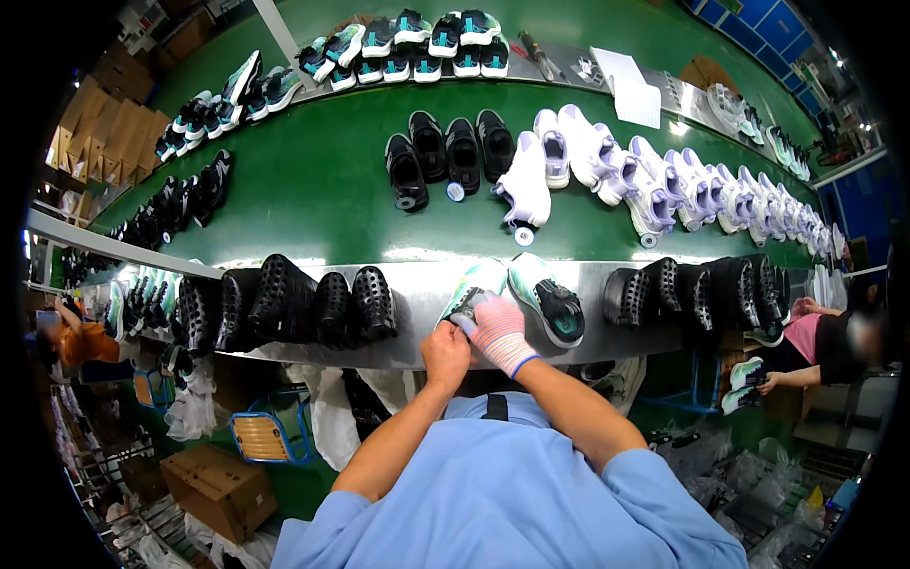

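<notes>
Brown cardboard boxes stacked upper left; another box on the floor lower left.

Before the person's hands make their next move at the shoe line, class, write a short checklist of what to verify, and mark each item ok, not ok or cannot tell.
1. Left hand bare, on the heel of the left teal-and-white shoe: ok.
2. Gloved right hand touching that same shoe: ok.
3. Small grey object between the hands identified: cannot tell.
4. Second teal shoe resting on the metal ledge: ok.
5. Black perforated moulds apart from both hands: ok.
</notes>
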Tool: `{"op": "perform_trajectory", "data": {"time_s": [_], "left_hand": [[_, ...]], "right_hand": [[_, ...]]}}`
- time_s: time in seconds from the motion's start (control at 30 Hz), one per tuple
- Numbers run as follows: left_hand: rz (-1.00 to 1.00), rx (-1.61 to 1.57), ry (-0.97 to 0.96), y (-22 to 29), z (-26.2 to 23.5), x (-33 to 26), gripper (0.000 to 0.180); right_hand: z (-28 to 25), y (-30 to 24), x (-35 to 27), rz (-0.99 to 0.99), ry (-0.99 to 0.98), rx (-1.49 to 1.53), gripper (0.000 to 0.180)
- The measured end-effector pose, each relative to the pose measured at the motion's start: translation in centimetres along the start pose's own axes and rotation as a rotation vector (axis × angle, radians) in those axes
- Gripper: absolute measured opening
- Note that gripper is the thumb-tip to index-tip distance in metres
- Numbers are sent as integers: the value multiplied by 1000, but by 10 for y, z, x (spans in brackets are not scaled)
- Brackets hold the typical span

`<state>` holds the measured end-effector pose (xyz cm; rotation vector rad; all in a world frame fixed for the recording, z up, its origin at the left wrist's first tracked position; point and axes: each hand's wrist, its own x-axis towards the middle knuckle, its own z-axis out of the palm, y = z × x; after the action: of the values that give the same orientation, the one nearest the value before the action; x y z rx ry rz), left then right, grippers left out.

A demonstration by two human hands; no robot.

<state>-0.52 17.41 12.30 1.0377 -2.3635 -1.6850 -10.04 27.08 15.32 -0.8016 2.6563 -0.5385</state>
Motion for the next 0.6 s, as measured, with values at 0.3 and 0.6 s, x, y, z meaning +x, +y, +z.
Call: {"op": "perform_trajectory", "data": {"time_s": [0.3,0.6], "left_hand": [[-75,-104,-29,11,8,-4,22],[-33,-92,13,-2,14,-3,22]], "right_hand": [[-1,29,6,-194,-96,10,38],[-9,28,-3,-137,-40,142,38]]}}
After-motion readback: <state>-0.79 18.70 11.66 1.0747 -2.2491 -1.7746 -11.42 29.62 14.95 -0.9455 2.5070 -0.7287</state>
